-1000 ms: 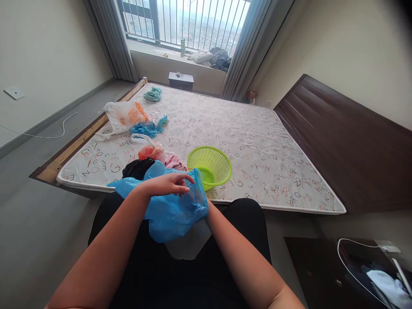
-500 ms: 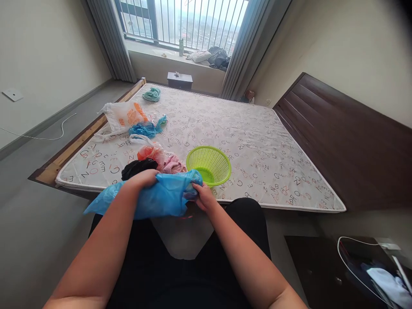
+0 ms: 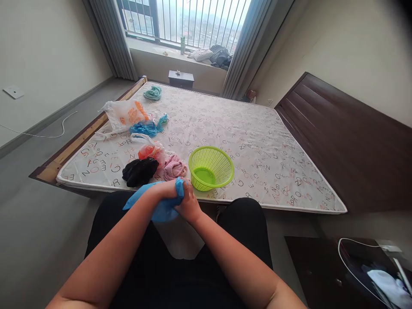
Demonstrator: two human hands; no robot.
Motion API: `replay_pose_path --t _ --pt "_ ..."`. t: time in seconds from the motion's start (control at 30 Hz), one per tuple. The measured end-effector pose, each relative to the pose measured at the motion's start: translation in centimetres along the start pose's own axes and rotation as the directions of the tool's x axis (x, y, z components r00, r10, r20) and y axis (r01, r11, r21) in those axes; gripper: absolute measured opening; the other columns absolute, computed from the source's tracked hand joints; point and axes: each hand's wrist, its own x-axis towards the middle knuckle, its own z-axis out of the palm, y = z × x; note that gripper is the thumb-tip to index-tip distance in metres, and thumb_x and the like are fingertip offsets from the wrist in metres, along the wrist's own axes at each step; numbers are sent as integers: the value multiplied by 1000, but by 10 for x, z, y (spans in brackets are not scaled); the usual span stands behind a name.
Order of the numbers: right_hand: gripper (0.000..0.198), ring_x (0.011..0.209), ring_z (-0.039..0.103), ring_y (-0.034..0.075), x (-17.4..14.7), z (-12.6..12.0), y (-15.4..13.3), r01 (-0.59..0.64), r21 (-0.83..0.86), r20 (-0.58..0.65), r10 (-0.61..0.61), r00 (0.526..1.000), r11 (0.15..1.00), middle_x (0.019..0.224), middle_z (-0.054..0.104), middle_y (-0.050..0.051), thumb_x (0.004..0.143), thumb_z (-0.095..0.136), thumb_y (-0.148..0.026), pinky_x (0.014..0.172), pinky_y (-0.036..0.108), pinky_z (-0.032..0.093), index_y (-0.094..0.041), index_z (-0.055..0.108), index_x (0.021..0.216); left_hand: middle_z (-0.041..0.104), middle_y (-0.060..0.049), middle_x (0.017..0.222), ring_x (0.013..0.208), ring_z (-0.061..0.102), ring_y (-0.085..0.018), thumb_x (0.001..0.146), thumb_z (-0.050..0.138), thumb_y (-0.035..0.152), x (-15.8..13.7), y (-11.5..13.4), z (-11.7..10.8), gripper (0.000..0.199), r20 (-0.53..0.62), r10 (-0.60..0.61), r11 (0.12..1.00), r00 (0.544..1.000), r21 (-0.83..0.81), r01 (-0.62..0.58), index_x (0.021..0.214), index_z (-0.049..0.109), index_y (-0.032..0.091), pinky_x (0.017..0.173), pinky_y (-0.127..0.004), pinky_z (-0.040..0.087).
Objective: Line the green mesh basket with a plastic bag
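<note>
My left hand point(image 3: 168, 189) and right hand point(image 3: 189, 205) squeezed a thin blue plastic bag point(image 3: 160, 207); light, soft, slippery; best bunched.

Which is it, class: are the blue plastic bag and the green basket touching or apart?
Apart. The head view shows bare mattress between the blue plastic bag and the green basket.

Open mattress point(image 3: 244, 128) fills the centre and right of the frame, free up to the dark headboard point(image 3: 347, 137) at right. Obstacles cluster at lower centre and left: green basket point(image 3: 211, 167), pink bundle point(image 3: 174, 167), black bundle point(image 3: 139, 171), orange bag point(image 3: 149, 151), then blue bag point(image 3: 146, 127) and white bag point(image 3: 126, 115) toward the left edge. A teal bundle point(image 3: 153, 92) lies at upper left.
</note>
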Motion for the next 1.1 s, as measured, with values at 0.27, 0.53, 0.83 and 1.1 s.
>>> replay_pose_path --t 0.27,0.53,0.83,1.1 --pt "20 105 70 27 14 -20 26 -296 564 -34 379 925 771 103 76 5 86 59 -27 101 45 55 -23 72 101 63 -11 150 136 59 -37 63 90 53 -21 -33 -22 102 70 -200 979 977 -17 202 154 53 26 114 -41 47" --pt "25 86 69 19 16 -14 17 -275 933 128 499 857 233 91 73 2 73 77 -29 86 35 59 -20 66 95 67 -6 144 132 62 -31 69 83 39 -2 -41 -2 83 134 -35 996 990 -73 45 147 59 25 115 -37 46" --pt "32 75 71 14 13 -24 21 -511 798 245 605 758 318 102 70 2 82 70 -29 57 22 54 -23 59 111 67 -10 131 128 58 -32 90 54 14 -70 -99 -92 30 -977 -114 900 179 -25 435 117 65 14 113 -45 44" --pt "14 64 69 10 12 -20 19 -615 752 382 604 699 237 93 71 0 89 61 -22 57 21 53 -22 60 104 64 -4 85 112 58 -27 83 69 16 -66 -121 -91 13 -738 -478 822 477 -184 539 91 59 12 97 -30 46"
